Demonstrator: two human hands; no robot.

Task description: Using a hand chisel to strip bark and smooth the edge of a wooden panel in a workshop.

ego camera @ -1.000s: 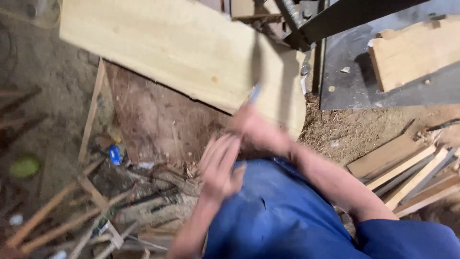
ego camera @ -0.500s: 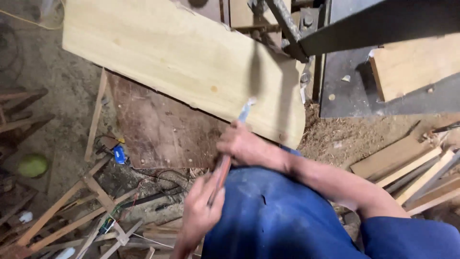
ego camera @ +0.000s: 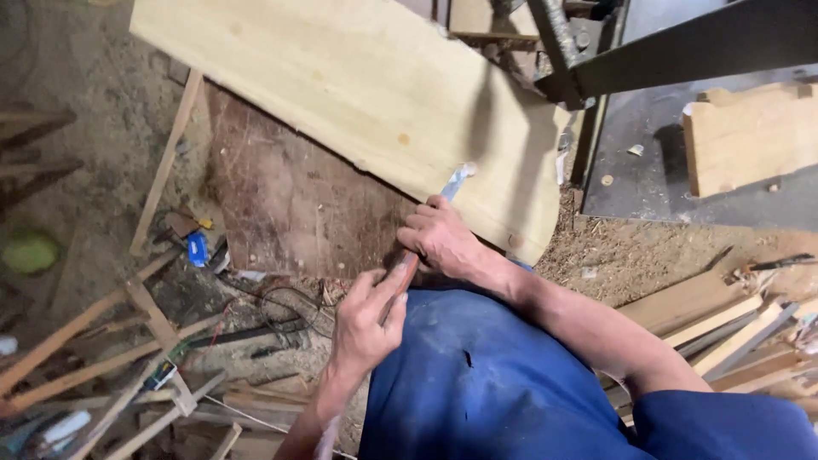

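Gripping 1 slim tool (ego camera: pixel 426 223) with both hands: right hand (ego camera: pixel 439 238) clenched mid-shaft, left hand (ego camera: pixel 366 319) pinching its near end. Long axis points up-right, tip touching the pale board (ego camera: pixel 358 94) near its lower edge.

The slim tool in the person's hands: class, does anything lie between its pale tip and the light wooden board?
Nothing visible does. The right hand and left hand grip the slim tool, whose pale tip already lies over the light wooden board near its lower edge.
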